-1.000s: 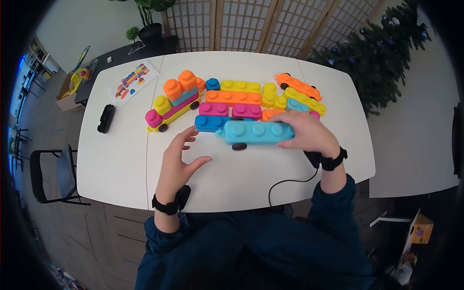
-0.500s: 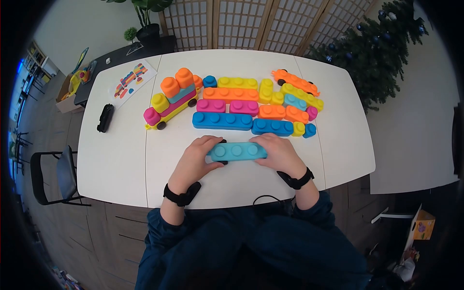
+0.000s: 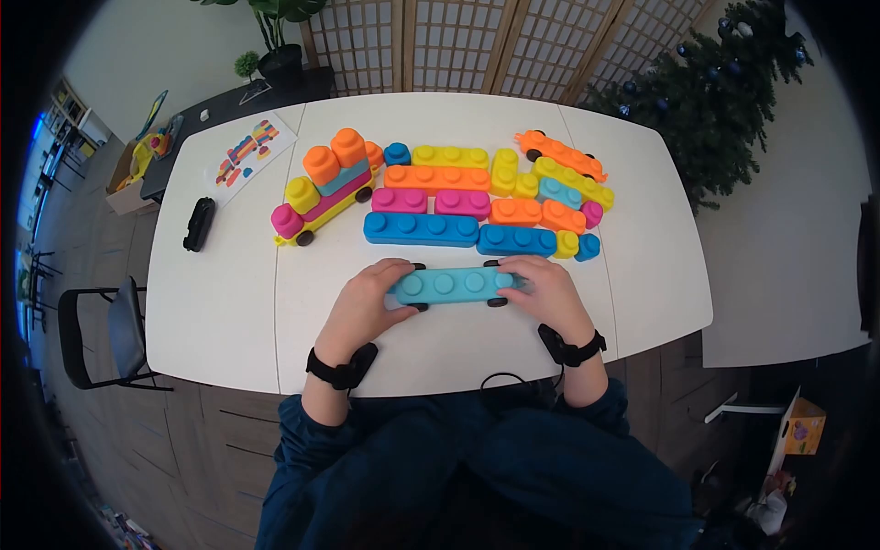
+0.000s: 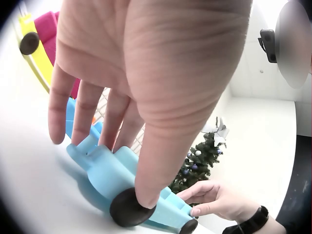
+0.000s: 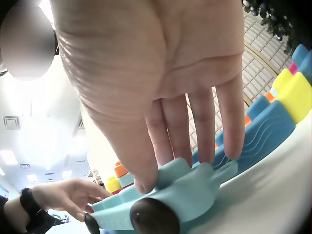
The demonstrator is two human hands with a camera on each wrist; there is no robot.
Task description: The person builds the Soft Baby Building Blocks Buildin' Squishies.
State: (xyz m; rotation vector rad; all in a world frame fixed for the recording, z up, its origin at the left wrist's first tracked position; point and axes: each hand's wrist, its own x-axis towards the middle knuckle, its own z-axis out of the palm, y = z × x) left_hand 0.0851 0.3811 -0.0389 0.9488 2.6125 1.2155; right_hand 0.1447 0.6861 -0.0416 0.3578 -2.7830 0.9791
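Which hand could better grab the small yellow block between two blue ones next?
Probably the right hand: it's nearer that yellow block; the left hand holds the turquoise car farther left.

A white table (image 3: 211,316) holds a light-blue plastic car with black wheels (image 3: 458,285). Behind that car are rows of bright plastic blocks (image 3: 436,179) and an orange plastic car (image 3: 557,154). Left of it: a yellow block-topped car (image 3: 337,212), a picture paper (image 3: 249,158).
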